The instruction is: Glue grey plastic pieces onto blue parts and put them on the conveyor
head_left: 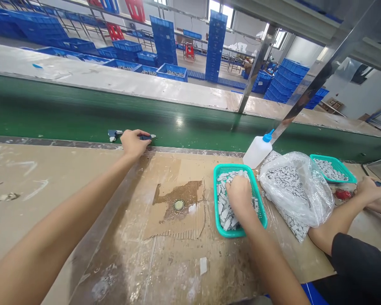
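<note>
My left hand (133, 142) reaches out to the near edge of the green conveyor belt (66, 114). Its fingers are curled round a small dark blue part (146, 137) with a pale tip that lies on the belt. A second small blue and white part (113, 134) lies on the belt just to its left. My right hand (239, 192) is down in a teal basket (263, 215) full of small grey-white pieces, knuckles up and fingers closed among them; what they hold is hidden.
A white squeeze bottle with a blue cap (258, 150) leans behind the basket. A clear bag of grey pieces (296, 188) lies to its right, then a second teal basket (335, 167). A co-worker's hand (368, 189) and arm rest at far right. Torn cardboard (179, 207) covers the bench.
</note>
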Tool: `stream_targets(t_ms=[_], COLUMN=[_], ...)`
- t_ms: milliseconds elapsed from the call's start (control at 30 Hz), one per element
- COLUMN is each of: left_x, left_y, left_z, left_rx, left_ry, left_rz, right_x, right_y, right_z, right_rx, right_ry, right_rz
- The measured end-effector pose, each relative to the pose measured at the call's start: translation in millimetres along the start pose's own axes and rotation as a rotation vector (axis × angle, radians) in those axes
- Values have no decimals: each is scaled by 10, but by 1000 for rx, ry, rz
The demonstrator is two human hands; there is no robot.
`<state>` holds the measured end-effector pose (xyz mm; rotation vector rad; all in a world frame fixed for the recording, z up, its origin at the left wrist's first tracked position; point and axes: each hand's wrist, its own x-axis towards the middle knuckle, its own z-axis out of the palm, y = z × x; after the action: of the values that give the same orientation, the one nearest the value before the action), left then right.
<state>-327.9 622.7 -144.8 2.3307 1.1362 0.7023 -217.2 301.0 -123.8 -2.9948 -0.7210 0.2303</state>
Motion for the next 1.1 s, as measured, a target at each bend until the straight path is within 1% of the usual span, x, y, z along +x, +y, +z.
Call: stream_targets(t_ms=[67,167,200,300,400,433,500,667,733,800,933,1100], left_x=[-168,-518,-651,-1042,-1351,-1430,-1553,-1727,-1760,-1778,-1804,-1833], left_y=[44,87,93,95,98,103,116,105,82,64,66,83], left_z=[-57,-117,-136,-204,-279,-299,-326,-333,-336,-349,-389,-401], left_rx=[-214,-652,-742,-831,-914,-960,-1025,-1002,-1042,-1094,-1156,-1273], left_ry=[-31,-191,-240,-339,-434,-449,-432,-322,-303,-307,-359,-489], left_rz=[-50,-173,-209,-321,-435,-453,-448,-369,-364,-359,-370,-475], right_x=[-5,6,16,49,75,81,86,54,46,55,96,87], right_y=[-26,-62,-77,-124,-143,-137,-115,-116,-156,-196,-213,-131], right_z=[14,37,47,82,106,106,95,70,65,56,48,65], right_rx=[-8,-21,-27,-51,-71,-74,-79,-103,-112,-112,-64,57], right_ry=[1,-18,-22,-19,-19,-23,-26,18,35,50,75,129], right_rz=[25,42,45,62,74,74,74,97,96,100,130,141])
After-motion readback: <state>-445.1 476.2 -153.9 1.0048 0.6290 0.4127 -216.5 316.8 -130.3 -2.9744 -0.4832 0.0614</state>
